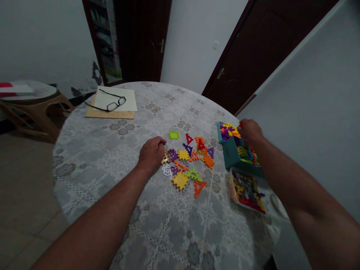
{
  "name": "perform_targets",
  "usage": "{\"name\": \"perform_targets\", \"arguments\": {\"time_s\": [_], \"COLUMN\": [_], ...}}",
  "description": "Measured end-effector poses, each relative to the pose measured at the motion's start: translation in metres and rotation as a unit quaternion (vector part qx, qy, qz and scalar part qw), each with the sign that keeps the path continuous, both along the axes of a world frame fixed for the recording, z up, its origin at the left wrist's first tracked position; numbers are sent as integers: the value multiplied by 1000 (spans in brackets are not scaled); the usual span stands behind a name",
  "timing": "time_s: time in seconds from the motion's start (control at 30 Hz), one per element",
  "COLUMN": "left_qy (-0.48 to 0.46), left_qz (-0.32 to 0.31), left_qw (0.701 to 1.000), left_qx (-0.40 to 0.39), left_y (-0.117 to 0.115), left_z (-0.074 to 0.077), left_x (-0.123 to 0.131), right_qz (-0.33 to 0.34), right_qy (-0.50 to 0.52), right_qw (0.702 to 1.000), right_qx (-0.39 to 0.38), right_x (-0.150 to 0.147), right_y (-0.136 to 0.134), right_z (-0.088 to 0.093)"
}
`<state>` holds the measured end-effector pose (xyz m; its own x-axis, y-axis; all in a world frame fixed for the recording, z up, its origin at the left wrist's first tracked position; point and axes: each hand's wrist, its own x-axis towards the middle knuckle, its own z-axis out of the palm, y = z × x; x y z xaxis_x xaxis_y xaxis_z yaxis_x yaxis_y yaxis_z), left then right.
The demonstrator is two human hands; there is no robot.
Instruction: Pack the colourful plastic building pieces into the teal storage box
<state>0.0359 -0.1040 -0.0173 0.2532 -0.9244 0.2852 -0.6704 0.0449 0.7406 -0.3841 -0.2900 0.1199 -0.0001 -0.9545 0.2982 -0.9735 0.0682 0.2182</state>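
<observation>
My left hand [151, 153] rests on the table with its fingers curled in; whether anything is inside them is hidden. Right beside it lie a yellow frame-shaped piece [165, 158] and a purple square piece [172, 155], part of a loose spread of notched plastic building pieces. Among them are a yellow square [180, 180], an orange triangle [199, 188], a lime-green square [173, 135] and a white piece [167, 170]. My right hand [251, 130] is closed over the teal boxes, with a small red plastic piece [241, 124] showing at its fingertips.
On the right stand a small teal box [219, 133], a larger teal box [232, 153] and a clear plastic tub [231, 183], all filled with coloured pieces. Eyeglasses [112, 106] lie on papers [129, 98] at the far left. A stool [36, 99] stands beyond the round table.
</observation>
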Motion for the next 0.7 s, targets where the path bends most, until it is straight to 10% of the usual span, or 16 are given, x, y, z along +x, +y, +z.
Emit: {"name": "perform_targets", "arguments": {"time_s": [0.2,0.4,0.53,0.7], "left_qy": [-6,-23,-63,-89], "left_qz": [2,-11,-50,-71], "left_qw": [1000,999,994,987], "left_qx": [-3,-32,-77,-110], "left_y": [-2,0,5,13], "left_z": [-2,-4,-2,6], "left_x": [1,0,-3,-2], "right_qz": [40,307,292,241], "right_qy": [-25,-142,-173,-228], "right_qw": [999,922,900,913], "right_qx": [-26,187,273,236], "right_x": [22,103,124,119], "right_y": [32,183,262,275], "right_z": [0,-26,-52,-83]}}
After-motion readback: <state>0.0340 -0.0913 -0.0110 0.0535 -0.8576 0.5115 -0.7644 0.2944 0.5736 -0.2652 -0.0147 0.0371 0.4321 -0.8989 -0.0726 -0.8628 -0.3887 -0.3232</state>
